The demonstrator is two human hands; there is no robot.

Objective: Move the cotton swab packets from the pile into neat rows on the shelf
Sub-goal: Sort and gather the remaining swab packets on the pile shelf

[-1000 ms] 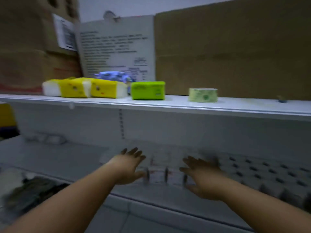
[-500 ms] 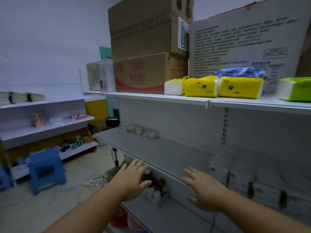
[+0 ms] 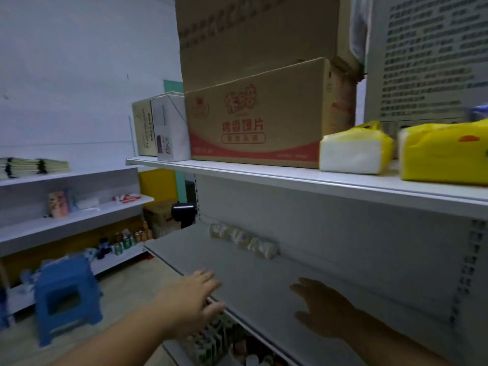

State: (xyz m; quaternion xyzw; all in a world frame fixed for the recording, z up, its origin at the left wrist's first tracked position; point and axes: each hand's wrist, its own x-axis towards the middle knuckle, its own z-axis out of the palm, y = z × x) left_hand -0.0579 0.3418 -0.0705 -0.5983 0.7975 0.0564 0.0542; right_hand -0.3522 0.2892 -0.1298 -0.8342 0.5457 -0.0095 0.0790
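**Head view: both hands open over the middle shelf, nothing held**

1. Left hand [image 3: 190, 305]: palm down at the front edge of the middle shelf [image 3: 264, 281]. Fingers straight and close together, thumb set out to the side. It holds nothing. Whether it touches the shelf edge cannot be told.

2. Right hand [image 3: 324, 310]: palm down above the shelf surface, in shadow. Fingers extended and slightly apart, thumb out towards the left hand. It holds nothing. Contact with the shelf cannot be told.

3. Task item: a short row of small pale packets [image 3: 243, 240] lies at the back of the middle shelf, against the rear panel and well apart from both hands. The row is blurred, so the contents of the packets cannot be confirmed.

4. Upper shelf [image 3: 290, 178]: a large cardboard box [image 3: 253, 128] with red print, with another box stacked on it. A white carton [image 3: 171, 128] stands just to the left. Two yellow tissue packs [image 3: 353, 149] lie to the right.

5. Below the middle shelf: assorted goods [image 3: 211, 339], blurred.

6. Left of the unit: a blue stool [image 3: 66, 297] on the floor, and side shelving [image 3: 79, 212] carrying small items.
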